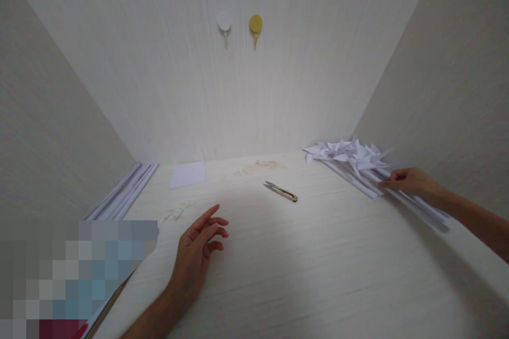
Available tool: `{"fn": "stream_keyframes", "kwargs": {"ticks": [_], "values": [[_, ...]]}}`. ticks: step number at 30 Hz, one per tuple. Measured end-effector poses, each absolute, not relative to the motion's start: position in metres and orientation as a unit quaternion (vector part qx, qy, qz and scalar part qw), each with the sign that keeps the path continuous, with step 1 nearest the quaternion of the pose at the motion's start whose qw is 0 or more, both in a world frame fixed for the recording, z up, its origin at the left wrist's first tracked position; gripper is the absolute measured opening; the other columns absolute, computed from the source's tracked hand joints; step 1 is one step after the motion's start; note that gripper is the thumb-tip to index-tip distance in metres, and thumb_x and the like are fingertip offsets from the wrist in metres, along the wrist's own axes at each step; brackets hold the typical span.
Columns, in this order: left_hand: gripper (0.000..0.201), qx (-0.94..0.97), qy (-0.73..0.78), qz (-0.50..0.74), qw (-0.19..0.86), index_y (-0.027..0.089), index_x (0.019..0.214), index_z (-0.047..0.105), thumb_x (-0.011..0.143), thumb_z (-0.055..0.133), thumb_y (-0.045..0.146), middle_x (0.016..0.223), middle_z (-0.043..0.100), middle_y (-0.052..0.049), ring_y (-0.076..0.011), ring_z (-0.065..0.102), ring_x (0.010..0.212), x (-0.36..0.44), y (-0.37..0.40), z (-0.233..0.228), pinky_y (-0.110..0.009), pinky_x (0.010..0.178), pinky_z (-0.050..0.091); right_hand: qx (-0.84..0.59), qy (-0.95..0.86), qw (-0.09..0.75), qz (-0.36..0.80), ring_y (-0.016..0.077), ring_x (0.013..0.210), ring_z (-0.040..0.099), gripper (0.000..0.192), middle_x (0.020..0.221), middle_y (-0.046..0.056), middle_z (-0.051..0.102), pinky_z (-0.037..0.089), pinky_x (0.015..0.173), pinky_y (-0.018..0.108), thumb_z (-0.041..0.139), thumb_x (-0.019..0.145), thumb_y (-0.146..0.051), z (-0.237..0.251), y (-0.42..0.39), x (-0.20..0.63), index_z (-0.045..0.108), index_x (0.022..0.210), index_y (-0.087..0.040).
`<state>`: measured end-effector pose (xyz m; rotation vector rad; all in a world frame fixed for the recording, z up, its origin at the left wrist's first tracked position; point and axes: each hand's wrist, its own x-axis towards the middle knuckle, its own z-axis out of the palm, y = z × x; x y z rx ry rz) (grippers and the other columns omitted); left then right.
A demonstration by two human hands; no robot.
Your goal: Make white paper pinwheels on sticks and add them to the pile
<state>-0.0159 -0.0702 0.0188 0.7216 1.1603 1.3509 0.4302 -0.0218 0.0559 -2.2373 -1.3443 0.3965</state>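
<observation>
My left hand (201,246) rests on the pale wooden desk (302,270) near the front left, fingers loosely spread, holding nothing. My right hand (409,180) reaches to the right side and touches the sticks of a pile of white paper pinwheels (350,154) lying against the right wall; whether the fingers grip a stick is unclear. A small pair of thread snips (280,191) lies in the middle of the desk between both hands. A square white paper sheet (188,174) lies at the back left.
Rolled white paper sticks (123,190) lie along the left wall. Two round wall hooks, one white (224,22) and one yellow (255,24), hang on the back wall. Walls close in the desk on three sides. A blurred patch covers the lower left corner.
</observation>
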Motion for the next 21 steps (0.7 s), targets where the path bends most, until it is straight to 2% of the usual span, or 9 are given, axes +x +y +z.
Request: {"fn": "stream_keyframes", "kwargs": {"ticks": [5,11,17,21], "values": [[0.052,0.312,0.493,0.577,0.572,0.012,0.102,0.059,0.053,0.068,0.023,0.075,0.063,-0.004,-0.0095,0.053,0.055,-0.0161,-0.0707,0.0180,-0.019,0.042,0.040,-0.823,-0.493,0.244,0.139,0.0064,0.042,0.028,0.043,0.037,-0.005,0.033,0.021,0.047,0.027,0.074,0.045,-0.043,0.0546,-0.0232,0.4313,0.040,0.037,-0.017],[0.050,0.313,0.492,0.576,0.573,0.013,0.101,0.059,0.053,0.068,0.023,0.074,0.063,-0.004,-0.0098,0.053,0.055,-0.0168,-0.0715,0.0178,-0.019,0.042,0.040,-0.814,-0.511,0.241,0.134,0.0076,0.041,0.030,0.044,0.036,-0.004,0.034,0.022,0.047,0.027,0.073,0.043,-0.046,0.0545,-0.0240,0.4307,0.040,0.035,-0.018],[0.049,0.313,0.492,0.574,0.575,0.013,0.101,0.059,0.053,0.068,0.022,0.075,0.062,-0.004,-0.0091,0.053,0.054,-0.0168,-0.0713,0.0181,-0.019,0.042,0.040,-0.823,-0.516,0.208,0.112,0.0082,0.041,0.033,0.036,0.036,-0.004,0.037,0.024,0.049,0.026,0.069,0.058,-0.024,0.0539,-0.0221,0.4305,0.042,0.037,-0.017],[0.049,0.313,0.492,0.576,0.573,0.013,0.100,0.060,0.053,0.068,0.022,0.074,0.062,-0.003,-0.0090,0.053,0.053,-0.0159,-0.0718,0.0192,-0.019,0.042,0.040,-0.823,-0.523,0.197,0.104,0.0087,0.042,0.035,0.034,0.037,-0.004,0.039,0.025,0.049,0.026,0.066,0.062,-0.022,0.0531,-0.0227,0.4312,0.042,0.038,-0.017]]}}
